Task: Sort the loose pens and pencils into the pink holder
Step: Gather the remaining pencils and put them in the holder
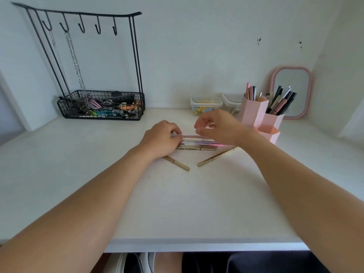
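A small pile of loose pens and pencils [199,143] lies side by side in the middle of the white desk [177,203]. My left hand [161,137] rests on the pile's left end, fingers curled against the pen tips. Just above the pile's right half hovers my right hand [216,126], fingers bent and apart, with nothing visibly in it. Two gold pens lie apart from the pile: one [178,164] below my left hand, one [216,156] partly under my right wrist. The pink holder [258,115] stands at the right with several pens in its two taller cells; its low front cell looks empty.
A black wire basket [102,107] with hooks and hanging chains stands at the back left. Two clear lidded boxes [205,105] sit behind my right hand. A pink-framed mirror [291,91] leans on the wall behind the holder. The desk's front edge runs along the bottom.
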A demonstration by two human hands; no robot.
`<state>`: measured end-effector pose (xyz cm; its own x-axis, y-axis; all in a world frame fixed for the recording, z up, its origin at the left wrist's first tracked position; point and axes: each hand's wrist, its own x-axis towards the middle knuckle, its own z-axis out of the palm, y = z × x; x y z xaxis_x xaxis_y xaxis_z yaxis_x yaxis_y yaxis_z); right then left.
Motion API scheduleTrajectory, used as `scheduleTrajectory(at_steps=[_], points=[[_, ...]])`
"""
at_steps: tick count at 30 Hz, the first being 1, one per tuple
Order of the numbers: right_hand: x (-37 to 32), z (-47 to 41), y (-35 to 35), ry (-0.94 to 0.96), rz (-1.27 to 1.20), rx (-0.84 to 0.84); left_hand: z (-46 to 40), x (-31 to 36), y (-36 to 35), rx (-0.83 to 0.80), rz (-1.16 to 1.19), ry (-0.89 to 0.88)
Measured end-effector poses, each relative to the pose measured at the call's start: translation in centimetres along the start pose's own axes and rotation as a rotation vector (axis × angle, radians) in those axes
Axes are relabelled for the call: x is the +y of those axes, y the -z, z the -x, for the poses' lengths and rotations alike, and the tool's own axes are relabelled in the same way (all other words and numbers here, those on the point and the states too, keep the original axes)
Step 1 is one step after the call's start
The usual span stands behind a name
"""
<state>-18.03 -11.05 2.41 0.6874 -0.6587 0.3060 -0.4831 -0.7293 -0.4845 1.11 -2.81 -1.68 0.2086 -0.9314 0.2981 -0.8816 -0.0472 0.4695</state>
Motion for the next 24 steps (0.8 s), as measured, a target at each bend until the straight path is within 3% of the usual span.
scheduleTrajectory(at_steps=[7,11,24], points=[[-1.3,1.2,0.9,0.036,0.044,-0.236,0.1,0.3,0.4,0.116,0.078,-0.04],[-1.1,1.2,1.1,0.037,0.045,-0.228,0.1,0.0,1.0,0.198,0.174,-0.01],[0.9,0.8,2.0,-0.03,0.112,-0.242,0.7,0.7,0.8,0.073,0.143,-0.093]])
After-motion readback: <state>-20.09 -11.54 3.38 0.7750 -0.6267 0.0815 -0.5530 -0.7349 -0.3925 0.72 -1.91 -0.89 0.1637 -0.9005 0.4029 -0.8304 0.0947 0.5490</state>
